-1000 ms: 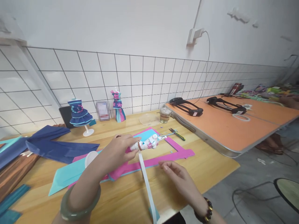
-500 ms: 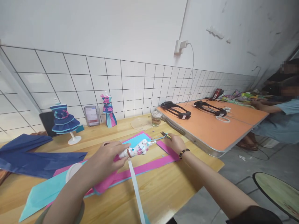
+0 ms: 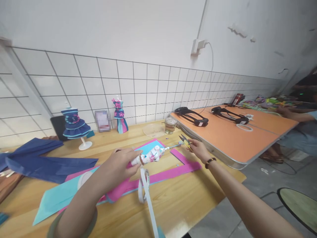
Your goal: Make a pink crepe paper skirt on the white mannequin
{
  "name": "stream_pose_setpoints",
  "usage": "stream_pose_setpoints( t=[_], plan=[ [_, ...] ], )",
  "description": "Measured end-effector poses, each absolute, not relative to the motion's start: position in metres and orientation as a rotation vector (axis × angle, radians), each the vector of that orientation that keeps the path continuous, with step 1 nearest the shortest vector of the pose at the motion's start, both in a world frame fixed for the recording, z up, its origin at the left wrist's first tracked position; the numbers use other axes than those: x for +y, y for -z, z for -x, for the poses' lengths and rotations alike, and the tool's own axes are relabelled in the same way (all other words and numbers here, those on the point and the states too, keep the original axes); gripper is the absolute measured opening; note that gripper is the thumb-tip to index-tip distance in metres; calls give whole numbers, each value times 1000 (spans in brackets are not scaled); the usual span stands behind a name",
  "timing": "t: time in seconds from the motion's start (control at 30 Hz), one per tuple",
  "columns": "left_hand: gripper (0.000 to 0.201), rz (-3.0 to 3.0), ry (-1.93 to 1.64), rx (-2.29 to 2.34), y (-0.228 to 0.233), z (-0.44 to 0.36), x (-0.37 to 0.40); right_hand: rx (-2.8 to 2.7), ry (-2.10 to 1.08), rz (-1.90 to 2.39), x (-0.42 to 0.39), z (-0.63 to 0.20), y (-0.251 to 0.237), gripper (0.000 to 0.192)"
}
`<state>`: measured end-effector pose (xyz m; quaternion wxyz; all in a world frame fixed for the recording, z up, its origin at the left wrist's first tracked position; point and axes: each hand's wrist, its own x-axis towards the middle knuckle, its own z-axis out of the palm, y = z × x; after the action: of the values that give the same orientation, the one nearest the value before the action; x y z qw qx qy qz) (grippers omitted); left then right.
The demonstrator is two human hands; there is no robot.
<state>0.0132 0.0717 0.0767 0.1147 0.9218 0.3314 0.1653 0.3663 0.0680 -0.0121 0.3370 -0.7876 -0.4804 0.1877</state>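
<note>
Snips (image 3: pixel 186 142) have lifted, clamped in right grip (image 3: pixel 198 149), left grip (image 3: pixel 122 164) clamping figurine (image 3: pixel 155 154), glass (image 3: pixel 170 126) beyond

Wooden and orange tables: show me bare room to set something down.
The wooden table has room between the pink strip, white tape and near edge; the orange table, between the black devices and near edge. Crowded: around the left hand and light blue sheet.
</note>
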Motion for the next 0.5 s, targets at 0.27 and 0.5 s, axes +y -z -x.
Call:
stream_pose_setpoints(
  t=[0.27,0.5],
  plan=[
    [18,-2686,-435,962,-83,-11,68,-1620,-1187,1541,15,-291,-46,32],
    [16,-2693,-464,966,-82,-5,70,-1702,-1174,1594,19,-284,-46,43]
  ],
)
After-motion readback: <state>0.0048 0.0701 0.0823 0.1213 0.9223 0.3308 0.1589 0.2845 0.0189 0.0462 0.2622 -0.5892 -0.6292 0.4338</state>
